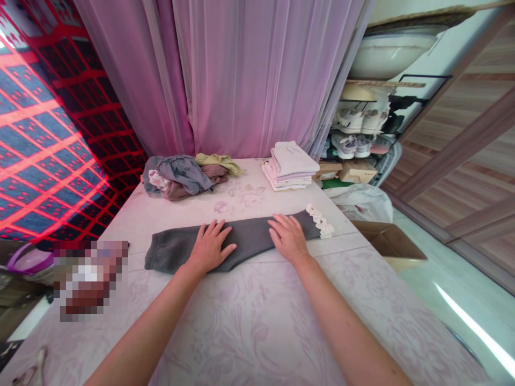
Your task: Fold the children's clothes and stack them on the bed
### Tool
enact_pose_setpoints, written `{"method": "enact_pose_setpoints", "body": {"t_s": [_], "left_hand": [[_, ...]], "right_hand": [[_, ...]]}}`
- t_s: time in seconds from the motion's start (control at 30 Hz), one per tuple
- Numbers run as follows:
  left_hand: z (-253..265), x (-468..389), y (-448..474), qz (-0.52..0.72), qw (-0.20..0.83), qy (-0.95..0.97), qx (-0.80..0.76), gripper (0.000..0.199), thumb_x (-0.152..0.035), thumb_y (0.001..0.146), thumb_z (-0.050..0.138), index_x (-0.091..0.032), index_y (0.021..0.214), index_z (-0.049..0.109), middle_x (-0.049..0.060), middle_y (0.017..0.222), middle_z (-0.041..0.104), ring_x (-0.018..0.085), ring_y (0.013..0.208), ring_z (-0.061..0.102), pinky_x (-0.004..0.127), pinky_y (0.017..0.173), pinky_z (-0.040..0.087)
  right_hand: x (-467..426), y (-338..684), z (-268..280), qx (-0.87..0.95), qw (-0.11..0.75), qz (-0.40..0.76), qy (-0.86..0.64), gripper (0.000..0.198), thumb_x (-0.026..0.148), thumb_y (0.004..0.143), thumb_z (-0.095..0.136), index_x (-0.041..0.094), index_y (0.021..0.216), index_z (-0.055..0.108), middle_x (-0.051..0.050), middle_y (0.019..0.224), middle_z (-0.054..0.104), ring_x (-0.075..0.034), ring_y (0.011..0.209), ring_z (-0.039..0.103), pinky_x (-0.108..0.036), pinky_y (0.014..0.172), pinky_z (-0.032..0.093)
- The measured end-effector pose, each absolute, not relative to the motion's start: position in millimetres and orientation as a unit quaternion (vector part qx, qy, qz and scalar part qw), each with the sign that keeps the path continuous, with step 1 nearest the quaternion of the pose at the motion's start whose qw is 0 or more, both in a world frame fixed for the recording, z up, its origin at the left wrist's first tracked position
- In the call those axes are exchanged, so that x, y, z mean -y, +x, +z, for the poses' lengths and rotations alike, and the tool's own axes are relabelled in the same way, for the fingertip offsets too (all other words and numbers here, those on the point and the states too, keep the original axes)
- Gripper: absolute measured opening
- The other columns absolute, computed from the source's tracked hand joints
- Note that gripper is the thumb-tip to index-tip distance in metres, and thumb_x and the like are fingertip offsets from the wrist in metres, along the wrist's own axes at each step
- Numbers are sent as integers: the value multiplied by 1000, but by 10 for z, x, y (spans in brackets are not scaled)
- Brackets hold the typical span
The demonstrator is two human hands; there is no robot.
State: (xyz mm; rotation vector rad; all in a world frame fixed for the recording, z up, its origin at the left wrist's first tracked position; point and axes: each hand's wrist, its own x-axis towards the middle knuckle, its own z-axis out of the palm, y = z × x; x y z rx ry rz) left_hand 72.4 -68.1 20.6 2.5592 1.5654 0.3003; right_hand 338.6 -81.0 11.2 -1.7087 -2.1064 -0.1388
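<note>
A pair of dark grey trousers (249, 241), folded lengthwise, lies across the table in front of me. Its waist end is at the left, and white ruffled trim (320, 221) edges the cuff at the right. My left hand (211, 246) rests flat on the wider part, fingers spread. Farther right, my right hand (287, 236) lies palm down on the leg, its fingers stretched out. Neither hand grips the cloth. Behind, a stack of folded light clothes (290, 166) sits at the right, and a heap of crumpled clothes (181, 174) at the left.
The table (257, 332) wears a pale floral cover. A pixelated item (92, 279) lies at its left edge. Purple curtains (249, 75) hang behind. Beyond the right edge are a cardboard box (386, 241) and a rack with shoes (354, 145). A purple-rimmed bucket (30, 260) stands left.
</note>
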Motion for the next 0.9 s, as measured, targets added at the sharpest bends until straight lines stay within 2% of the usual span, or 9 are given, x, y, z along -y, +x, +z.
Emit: {"method": "enact_pose_setpoints", "body": {"t_s": [0.13, 0.23, 0.33, 0.47, 0.6, 0.7, 0.83, 0.9], "left_hand": [[74, 654, 724, 50, 53, 841, -536, 69, -67, 87, 36, -27, 144, 40, 10, 155, 30, 35, 143, 23, 63, 111, 13], [16, 660, 718, 52, 52, 840, -538, 71, -69, 87, 34, -29, 145, 39, 10, 156, 29, 36, 142, 23, 66, 110, 11], [-4, 657, 708, 63, 48, 839, -538, 70, -70, 86, 34, -31, 144, 40, 9, 155, 31, 36, 142, 24, 66, 110, 9], [5, 663, 708, 65, 52, 839, -537, 69, -69, 87, 35, -31, 144, 39, 9, 156, 30, 36, 142, 23, 66, 110, 10], [49, 691, 678, 56, 72, 840, -535, 67, -66, 88, 36, -30, 144, 39, 7, 155, 31, 34, 143, 24, 63, 111, 14], [112, 723, 555, 60, 68, 837, -539, 61, -60, 90, 38, -29, 142, 43, 8, 152, 37, 31, 141, 30, 58, 113, 19], [258, 762, 177, 77, 7, 809, -583, 48, -46, 90, 44, -28, 134, 52, 7, 145, 48, 31, 138, 35, 54, 114, 19], [345, 778, -85, 97, -15, 771, -629, 45, -42, 89, 45, -26, 131, 53, 8, 142, 51, 31, 135, 39, 51, 113, 23]], "right_hand": [[697, 3166, 119, 816, 102, 37, -568, 48, 45, 96, 34, 28, 138, 49, -5, 151, 38, -23, 139, 32, -49, 113, 21], [617, 3346, 93, 797, 42, 59, -600, 54, 52, 96, 28, 30, 144, 40, -6, 155, 31, -24, 142, 26, -54, 113, 18], [574, 3690, 75, 741, 9, 48, -670, 56, 52, 96, 26, 29, 146, 36, -7, 155, 31, -24, 142, 25, -53, 113, 20], [559, 3969, 19, 709, 7, 16, -705, 55, 48, 96, 26, 26, 146, 37, -9, 154, 32, -25, 141, 28, -49, 109, 30], [560, 3975, -65, 710, 15, -6, -704, 55, 48, 96, 27, 25, 144, 40, -9, 153, 34, -26, 140, 30, -49, 108, 32], [557, 3973, -123, 711, 26, -21, -702, 54, 47, 95, 28, 25, 142, 43, -9, 151, 37, -26, 139, 32, -49, 107, 33], [546, 4010, -183, 715, 37, -36, -697, 54, 47, 95, 27, 26, 141, 45, -8, 150, 39, -26, 138, 34, -49, 106, 34], [542, 4024, -202, 716, 40, -37, -696, 54, 47, 94, 26, 26, 140, 45, -8, 149, 40, -26, 137, 34, -49, 106, 34]]}}
